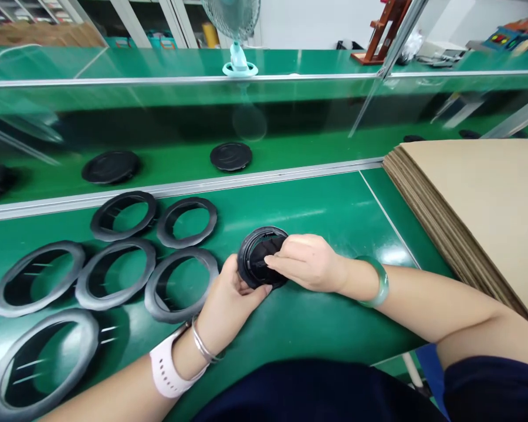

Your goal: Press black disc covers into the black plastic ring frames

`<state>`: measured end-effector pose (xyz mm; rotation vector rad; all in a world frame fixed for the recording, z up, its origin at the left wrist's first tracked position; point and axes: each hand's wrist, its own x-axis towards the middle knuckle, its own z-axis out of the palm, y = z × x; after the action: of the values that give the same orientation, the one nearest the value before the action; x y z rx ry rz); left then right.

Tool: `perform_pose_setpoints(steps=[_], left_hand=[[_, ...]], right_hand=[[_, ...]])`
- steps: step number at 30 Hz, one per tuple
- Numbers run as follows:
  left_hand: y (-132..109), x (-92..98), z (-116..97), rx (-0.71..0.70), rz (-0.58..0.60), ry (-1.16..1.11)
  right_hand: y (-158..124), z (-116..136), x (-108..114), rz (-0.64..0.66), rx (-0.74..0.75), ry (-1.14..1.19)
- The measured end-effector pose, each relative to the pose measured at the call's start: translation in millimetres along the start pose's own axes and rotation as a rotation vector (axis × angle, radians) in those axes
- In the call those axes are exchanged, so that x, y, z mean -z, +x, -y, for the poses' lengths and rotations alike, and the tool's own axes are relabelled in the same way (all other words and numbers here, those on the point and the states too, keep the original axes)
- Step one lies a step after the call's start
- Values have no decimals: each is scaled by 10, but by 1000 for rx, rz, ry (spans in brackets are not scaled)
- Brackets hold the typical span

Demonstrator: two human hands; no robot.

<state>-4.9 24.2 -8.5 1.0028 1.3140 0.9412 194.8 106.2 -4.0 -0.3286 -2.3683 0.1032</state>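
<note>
A round black plastic part (247, 258) with a raised rim and a darker inner piece is held tilted above the green table. My left hand (231, 302) grips it from the lower left, thumb along the near edge and fingers underneath. At its inner face is my right hand (310, 262), fingers pinched together against the dark inside. Whether a small piece sits between those fingertips cannot be seen. Several black rings with wide grey-black flanges (85, 293) lie to the left of my left hand, one of them (211, 266) close beside it.
Beyond a metal rail (202, 186), black round discs (231, 156) rest on a green strip under a clear panel. A stack of cardboard sheets (479, 193) stands at the right. On the shelf behind are a mint fan (240, 69) and a reddish-brown wooden stand (381, 35).
</note>
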Motion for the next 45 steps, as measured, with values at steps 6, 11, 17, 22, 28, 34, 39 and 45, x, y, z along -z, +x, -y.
perform_pose_setpoints(steps=[6, 11, 17, 22, 28, 34, 39, 45], left_hand=[[-12, -4, -20, 13, -7, 35], [-29, -9, -11, -4, -8, 63], [-36, -31, -19, -21, -6, 53], [-41, -28, -3, -32, -32, 86], [-43, -34, -8, 12, -38, 114], [-38, -51, -9, 3, -40, 95], [-36, -60, -6, -41, -51, 25], [-68, -6, 25, -57, -31, 135]], right_hand=[[19, 22, 10, 32, -98, 39], [41, 45, 39, 102, -164, 68], [59, 95, 42, 192, -206, 22], [49, 159, 7, 223, -187, -58], [87, 226, -32, 312, -173, -175], [115, 223, -11, 311, -182, -128], [86, 156, 4, -76, -458, 136], [37, 1, -125, -43, -862, 582]])
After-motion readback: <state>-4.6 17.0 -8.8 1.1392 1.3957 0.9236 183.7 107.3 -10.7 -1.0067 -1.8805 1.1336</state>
